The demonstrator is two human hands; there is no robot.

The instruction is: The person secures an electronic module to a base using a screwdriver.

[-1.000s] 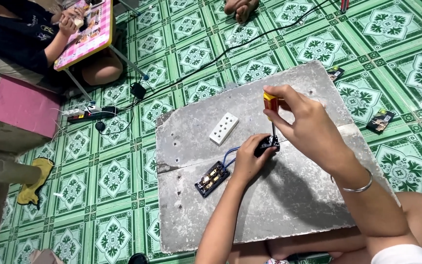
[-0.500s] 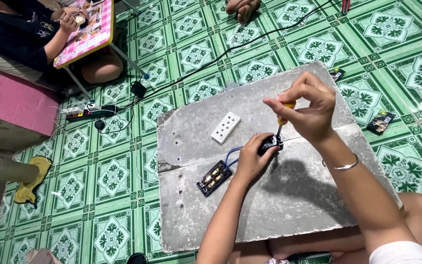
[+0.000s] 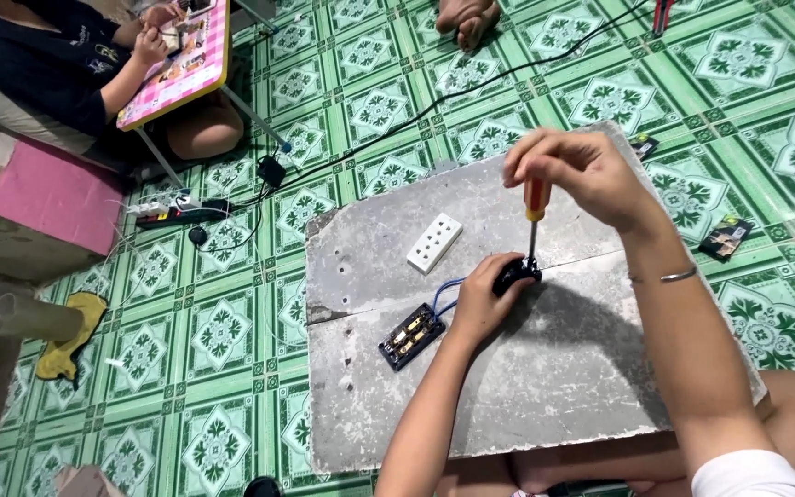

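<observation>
My right hand (image 3: 574, 171) grips the red and yellow handle of a screwdriver (image 3: 534, 217), held upright with its tip down on a small black electrical part (image 3: 517, 272). My left hand (image 3: 484, 299) holds that black part down on a grey concrete slab (image 3: 526, 387). Blue wires (image 3: 443, 296) run from the part to a black socket body with brass contacts (image 3: 412, 335) lying on the slab. A white socket cover plate (image 3: 434, 242) rests further back on the slab.
The slab lies on a green patterned tile floor (image 3: 213, 331). Another person (image 3: 57, 64) sits at the back left beside a pink folding table (image 3: 182, 64). A power strip (image 3: 177, 212) and a black cable (image 3: 453, 97) lie on the floor. Small black packets (image 3: 727, 236) lie right.
My right hand has shifted the screwdriver from a tilt to upright over the black part, with the handle turned in my fingers. My left hand stays on the part.
</observation>
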